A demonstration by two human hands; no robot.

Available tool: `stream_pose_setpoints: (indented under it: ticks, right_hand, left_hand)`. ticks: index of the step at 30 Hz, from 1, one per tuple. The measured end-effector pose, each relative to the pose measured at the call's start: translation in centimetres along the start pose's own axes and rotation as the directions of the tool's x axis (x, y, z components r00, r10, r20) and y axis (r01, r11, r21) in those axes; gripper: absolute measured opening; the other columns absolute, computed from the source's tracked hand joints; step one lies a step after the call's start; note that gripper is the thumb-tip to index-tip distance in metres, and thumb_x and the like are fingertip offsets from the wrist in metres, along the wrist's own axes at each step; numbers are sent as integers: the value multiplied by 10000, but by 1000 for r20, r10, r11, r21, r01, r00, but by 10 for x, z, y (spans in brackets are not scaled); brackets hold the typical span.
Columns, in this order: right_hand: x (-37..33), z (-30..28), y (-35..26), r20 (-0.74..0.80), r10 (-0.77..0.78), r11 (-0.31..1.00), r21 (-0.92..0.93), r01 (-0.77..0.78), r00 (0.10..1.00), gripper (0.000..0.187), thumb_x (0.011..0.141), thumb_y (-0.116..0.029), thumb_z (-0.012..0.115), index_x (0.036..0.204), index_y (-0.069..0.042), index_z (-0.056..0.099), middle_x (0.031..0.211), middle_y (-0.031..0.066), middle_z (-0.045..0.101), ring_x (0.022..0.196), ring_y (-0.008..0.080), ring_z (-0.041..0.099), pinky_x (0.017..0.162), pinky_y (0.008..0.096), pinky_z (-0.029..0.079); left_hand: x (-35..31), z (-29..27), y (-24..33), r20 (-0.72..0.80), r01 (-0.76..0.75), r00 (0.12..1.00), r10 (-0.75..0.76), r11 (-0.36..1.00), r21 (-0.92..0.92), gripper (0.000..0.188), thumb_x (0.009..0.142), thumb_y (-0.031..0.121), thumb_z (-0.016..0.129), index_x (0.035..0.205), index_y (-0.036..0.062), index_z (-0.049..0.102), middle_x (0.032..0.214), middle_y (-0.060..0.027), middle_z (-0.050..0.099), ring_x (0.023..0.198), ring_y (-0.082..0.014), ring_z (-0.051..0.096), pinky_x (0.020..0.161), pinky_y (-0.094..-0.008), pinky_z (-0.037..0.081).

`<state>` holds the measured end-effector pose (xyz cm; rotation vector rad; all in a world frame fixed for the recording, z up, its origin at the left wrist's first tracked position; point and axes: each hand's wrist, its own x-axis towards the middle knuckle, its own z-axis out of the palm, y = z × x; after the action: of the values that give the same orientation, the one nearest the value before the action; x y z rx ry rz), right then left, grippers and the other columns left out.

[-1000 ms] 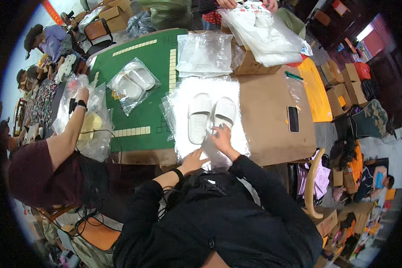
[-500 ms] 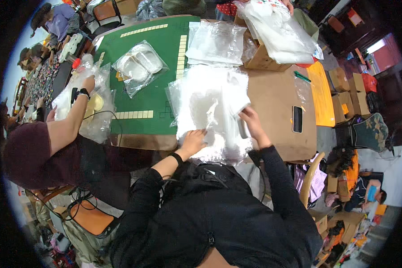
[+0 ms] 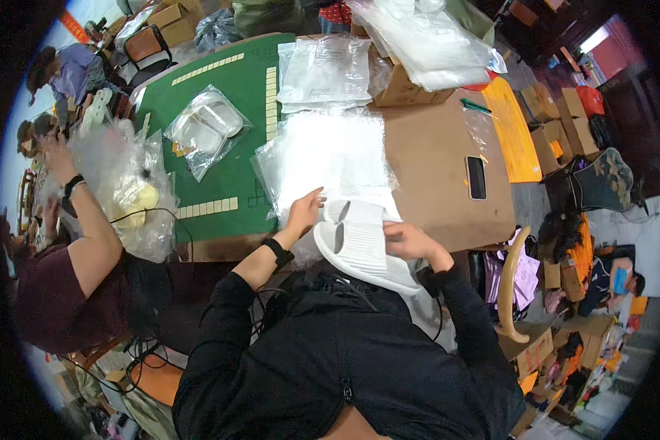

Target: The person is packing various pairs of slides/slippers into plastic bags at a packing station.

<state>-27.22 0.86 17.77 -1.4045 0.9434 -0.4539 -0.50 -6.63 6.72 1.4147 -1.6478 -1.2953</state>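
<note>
A pair of white ribbed slide slippers (image 3: 363,238) is at the table's near edge, in front of my body. My right hand (image 3: 408,242) grips them from the right, its fingers closed at their edge. Just left of the slippers is my left hand (image 3: 304,213), fingers apart and holding nothing that I can see. Beyond both hands, a stack of clear plastic bags (image 3: 334,150) lies on white sheeting. Another pile of clear bags (image 3: 323,70) sits farther back.
Bagged white slippers (image 3: 209,125) lie on the green mat (image 3: 220,169), among rows of cream tiles. A phone (image 3: 476,178) rests on the brown table (image 3: 433,161) at right. A cardboard box (image 3: 411,92) stands behind. At left, a co-worker's arm (image 3: 95,227) reaches over plastic bags.
The slippers have come into full view at the near edge, with my right hand on them. My left hand has lifted off the bags. The co-worker's hand has moved up and left.
</note>
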Motion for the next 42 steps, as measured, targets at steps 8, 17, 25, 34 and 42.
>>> stream_pose_setpoints:
  ticks: [8, 17, 25, 34, 42]
  right_hand:
    - [37, -4, 49, -305, -167, 835, -550, -30, 938, 201, 761, -204, 567, 818, -12, 582, 779, 174, 518, 726, 336, 514, 644, 390, 416]
    - [93, 32, 43, -561, -353, 684, -701, -203, 749, 229, 754, -194, 565, 894, -14, 572, 868, 194, 522, 852, 370, 487, 755, 423, 389]
    - [182, -23, 119, -491, -363, 810, -586, 8, 792, 306, 757, -220, 582, 1009, -50, 548, 985, 199, 521, 964, 390, 479, 853, 452, 396]
    - [113, 43, 5, 26, -227, 885, -412, 217, 974, 553, 792, -153, 586, 1271, 18, 369, 1287, 219, 409, 1199, 325, 395, 987, 344, 331]
    - [194, 0, -129, -508, -435, 887, -383, 258, 743, 332, 904, -214, 452, 1150, -9, 542, 817, 54, 570, 795, 115, 496, 730, 255, 394]
  left_hand:
    - [-14, -7, 34, 27, -370, 921, 388, 851, 373, 337, 868, 112, 453, 1197, 52, 492, 1086, -187, 570, 1020, -339, 535, 863, -381, 434]
    - [-48, 3, 71, 391, -599, 799, 457, 554, 578, 574, 777, 65, 511, 1308, 247, 393, 1405, -51, 289, 1314, -315, 200, 1030, -598, 78]
    - [-51, 8, 83, 424, -771, 606, 673, 629, 104, 495, 798, 44, 516, 1266, 194, 455, 1373, -63, 353, 1255, -295, 330, 1054, -438, 235]
    - [-51, -20, 88, 54, -301, 953, 299, 953, 28, 349, 839, 59, 500, 1185, 98, 528, 1179, -117, 538, 1077, -259, 516, 912, -347, 420]
    - [-66, -47, 49, -252, -416, 812, 526, 825, 382, 410, 830, 152, 536, 1223, 70, 457, 1261, -152, 407, 1157, -324, 396, 973, -421, 320]
